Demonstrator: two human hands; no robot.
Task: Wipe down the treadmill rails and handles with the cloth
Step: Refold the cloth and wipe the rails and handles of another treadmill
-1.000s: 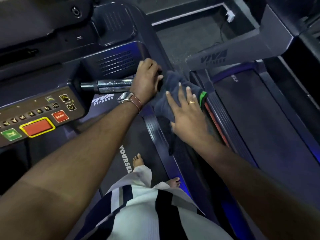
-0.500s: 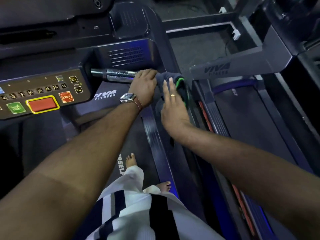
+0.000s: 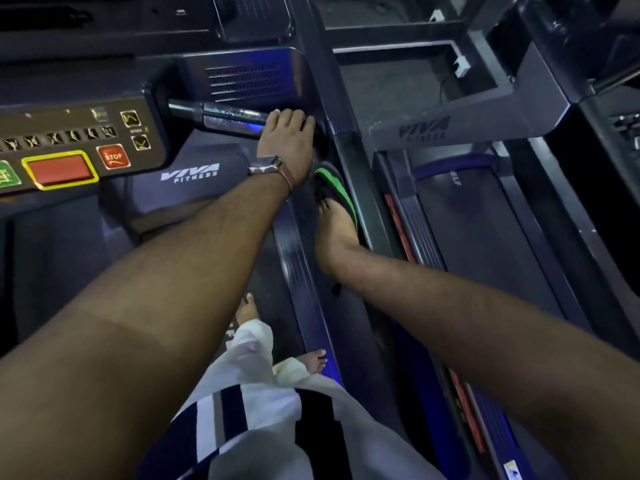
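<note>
While the left hand (image 3: 287, 140) curls its fingers around the chrome handle (image 3: 225, 114) beside the treadmill console (image 3: 79, 140), the right hand (image 3: 337, 230) grips the dark, green-edged cloth (image 3: 334, 183). The cloth sits bunched against the side rail (image 3: 349, 161), just below the handle's end.
</note>
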